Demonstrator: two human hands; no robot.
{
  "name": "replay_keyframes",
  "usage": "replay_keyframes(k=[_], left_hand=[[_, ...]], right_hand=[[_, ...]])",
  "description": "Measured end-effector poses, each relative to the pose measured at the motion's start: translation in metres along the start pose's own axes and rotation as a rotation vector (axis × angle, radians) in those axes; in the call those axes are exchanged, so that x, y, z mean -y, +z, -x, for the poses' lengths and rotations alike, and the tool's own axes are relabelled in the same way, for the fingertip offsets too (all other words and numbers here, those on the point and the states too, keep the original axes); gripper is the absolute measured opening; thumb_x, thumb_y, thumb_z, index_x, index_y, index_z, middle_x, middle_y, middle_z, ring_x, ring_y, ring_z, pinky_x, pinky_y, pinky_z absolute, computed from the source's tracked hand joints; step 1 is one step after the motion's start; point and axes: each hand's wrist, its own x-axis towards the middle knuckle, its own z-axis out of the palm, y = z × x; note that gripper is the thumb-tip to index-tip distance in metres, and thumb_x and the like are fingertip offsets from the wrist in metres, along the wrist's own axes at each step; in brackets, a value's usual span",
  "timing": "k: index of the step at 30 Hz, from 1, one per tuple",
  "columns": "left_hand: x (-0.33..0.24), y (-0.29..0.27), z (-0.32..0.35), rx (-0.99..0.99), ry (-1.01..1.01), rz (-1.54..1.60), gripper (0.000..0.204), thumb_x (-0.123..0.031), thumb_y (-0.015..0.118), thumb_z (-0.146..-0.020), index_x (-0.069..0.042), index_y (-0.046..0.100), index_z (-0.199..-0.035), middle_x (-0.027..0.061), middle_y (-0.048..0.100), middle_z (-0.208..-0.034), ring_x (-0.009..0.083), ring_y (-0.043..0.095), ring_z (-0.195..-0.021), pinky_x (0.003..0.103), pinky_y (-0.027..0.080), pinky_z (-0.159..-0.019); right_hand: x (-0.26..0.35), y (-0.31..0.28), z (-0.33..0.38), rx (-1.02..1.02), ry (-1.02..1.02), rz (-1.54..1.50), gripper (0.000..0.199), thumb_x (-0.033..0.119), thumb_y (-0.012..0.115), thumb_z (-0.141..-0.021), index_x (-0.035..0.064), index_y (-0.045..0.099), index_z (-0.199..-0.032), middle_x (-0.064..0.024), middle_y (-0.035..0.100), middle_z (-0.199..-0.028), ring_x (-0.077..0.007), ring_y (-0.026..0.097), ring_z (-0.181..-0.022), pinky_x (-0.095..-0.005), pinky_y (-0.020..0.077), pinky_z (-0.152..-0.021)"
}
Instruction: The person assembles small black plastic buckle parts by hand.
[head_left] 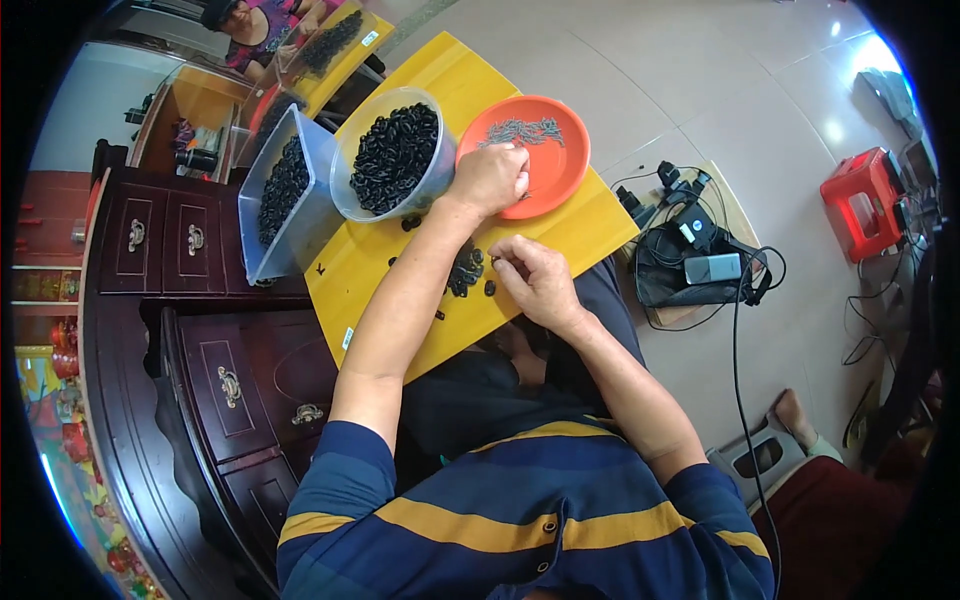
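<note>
Many black pieces (466, 268), probably light, stiff, slick (best pinched edgewise), lie on a yellow board (345, 268); the left hand (493, 180) bunches over an orange dish (556, 168); the right hand (542, 285) curls beside the pieces; both grips' contents unclear

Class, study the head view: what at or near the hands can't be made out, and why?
Head view: what the left hand grips, if anything, hidden by the hand itself.
Head view: whether the right hand pinches anything, too small to tell.
Head view: part of the yellow board, behind the left forearm.
Head view: exact shapes of the grey pieces, too small.
</note>
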Motion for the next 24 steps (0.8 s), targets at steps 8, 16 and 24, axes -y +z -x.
replay_keyframes(k=[8, 16, 24], left_hand=[[0.003, -0.017, 0.007, -0.062, 0.053, 0.085, 0.014, -0.015, 0.059, -0.083, -0.003, 0.061, -0.091, 0.0172, 0.068, -0.088, 0.0376, 0.067, -0.084, 0.049, 0.055, -0.074], [-0.021, -0.034, 0.115, -0.443, -0.16, 0.736, 0.007, 0.002, 0.06, -0.084, -0.001, 0.06, -0.091, 0.0066, 0.063, -0.076, 0.0124, 0.058, -0.062, 0.029, 0.049, -0.059], [-0.056, -0.021, 0.213, -0.452, -0.331, 1.147, 0.011, 0.007, 0.059, -0.09, 0.0, 0.065, -0.095, -0.0011, 0.061, -0.091, 0.0028, 0.056, -0.077, 0.018, 0.046, -0.069]], right_hand=[[-0.002, 0.004, 0.0, -0.016, -0.023, -0.012, 0.013, 0.001, 0.065, -0.091, 0.0, 0.065, -0.103, -0.0071, 0.065, -0.08, -0.0108, 0.061, -0.068, -0.0268, 0.0516, -0.065], [-0.015, 0.006, 0.003, -0.008, 0.079, -0.122, 0.018, 0.005, 0.065, -0.092, 0.0029, 0.069, -0.11, -0.0059, 0.07, -0.087, -0.0115, 0.066, -0.077, -0.027, 0.0532, -0.072], [0.022, 0.015, 0.04, 0.023, 0.271, -0.378, 0.014, 0.002, 0.061, -0.098, 0.0009, 0.061, -0.112, 0.0007, 0.063, -0.093, -0.0059, 0.061, -0.081, -0.0216, 0.053, -0.077]])
